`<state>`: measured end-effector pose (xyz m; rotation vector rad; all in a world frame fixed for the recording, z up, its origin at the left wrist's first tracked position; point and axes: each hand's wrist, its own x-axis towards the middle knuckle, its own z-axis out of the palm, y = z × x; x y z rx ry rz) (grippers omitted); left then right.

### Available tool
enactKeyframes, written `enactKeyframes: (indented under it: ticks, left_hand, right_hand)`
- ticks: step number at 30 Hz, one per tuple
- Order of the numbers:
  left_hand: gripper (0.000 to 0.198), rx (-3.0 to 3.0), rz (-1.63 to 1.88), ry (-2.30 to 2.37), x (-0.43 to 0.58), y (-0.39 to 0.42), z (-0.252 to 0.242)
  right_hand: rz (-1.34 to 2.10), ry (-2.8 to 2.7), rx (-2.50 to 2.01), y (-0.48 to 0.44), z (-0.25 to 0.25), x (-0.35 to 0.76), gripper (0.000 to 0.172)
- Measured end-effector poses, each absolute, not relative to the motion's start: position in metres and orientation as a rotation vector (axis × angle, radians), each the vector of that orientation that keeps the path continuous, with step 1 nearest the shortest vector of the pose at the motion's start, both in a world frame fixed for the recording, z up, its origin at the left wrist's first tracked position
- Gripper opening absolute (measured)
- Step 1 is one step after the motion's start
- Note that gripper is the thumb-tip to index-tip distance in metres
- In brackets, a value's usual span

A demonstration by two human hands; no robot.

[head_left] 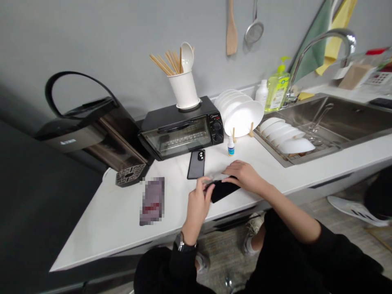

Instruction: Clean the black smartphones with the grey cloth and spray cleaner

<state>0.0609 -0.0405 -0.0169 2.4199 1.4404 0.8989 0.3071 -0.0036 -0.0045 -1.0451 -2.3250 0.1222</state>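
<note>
A black phone (225, 190) lies screen up near the counter's front edge. Along its upper edge is a thin translucent piece (217, 176), perhaps a film. My left hand (197, 204), with a watch on the wrist, pinches the left end of this piece at the phone's corner. The fingers of my right hand (245, 177) are closed on its right end, over the phone. Just behind them stands a small white bottle with a blue label (231, 148). A dark phone case (196, 164) with camera openings lies behind my left hand.
A pixelated purple-grey item (152, 201) lies on the white counter (101, 228) at left. Behind are a black coffee machine (113, 130), a toaster oven (183, 134) and plates in a rack (241, 118). At right is a sink (343, 118) holding bowls. A person's shoe shows at lower right.
</note>
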Motion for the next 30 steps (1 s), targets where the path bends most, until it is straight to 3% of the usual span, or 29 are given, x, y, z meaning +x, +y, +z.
enactKeyframes:
  ticks: [3,4,8,13,17,20,25,28,30]
  left_hand:
    - [0.069,2.408,0.79,1.415,0.06,-0.044,-0.016]
    - [0.076,2.432,0.756,1.41,0.059,-0.046,-0.016]
    - [0.066,2.382,0.759,1.435,0.059,-0.05,-0.018]
    - [0.061,2.346,0.741,1.43,0.059,-0.05,-0.023]
    - [0.067,2.327,0.762,1.438,0.059,-0.048,-0.024]
    - [0.061,2.317,0.758,1.451,0.059,-0.048,-0.025]
    - [0.066,2.321,0.782,1.46,0.059,-0.048,-0.024]
    - [0.06,2.329,0.77,1.467,0.059,-0.049,-0.024]
    - [0.063,2.341,0.775,1.469,0.059,-0.049,-0.025]
  right_hand:
    - [0.143,-2.345,-1.07,0.01,-0.014,0.301,0.04]
    - [0.15,-2.343,-1.087,0.012,-0.018,0.299,0.038]
    - [0.125,-2.267,-1.255,-0.013,-0.028,0.282,0.037]
    - [0.166,-2.352,-1.208,-0.073,-0.035,0.26,0.064]
    - [0.024,-2.18,-1.445,-0.083,-0.032,0.264,0.07]
    - [0.128,-2.358,-1.231,-0.079,-0.03,0.266,0.083]
    - [0.048,-2.182,-1.47,-0.077,-0.031,0.269,0.082]
    - [0.235,-2.345,-1.206,-0.082,-0.032,0.27,0.089]
    - [0.207,-2.269,-1.318,-0.083,-0.031,0.269,0.075]
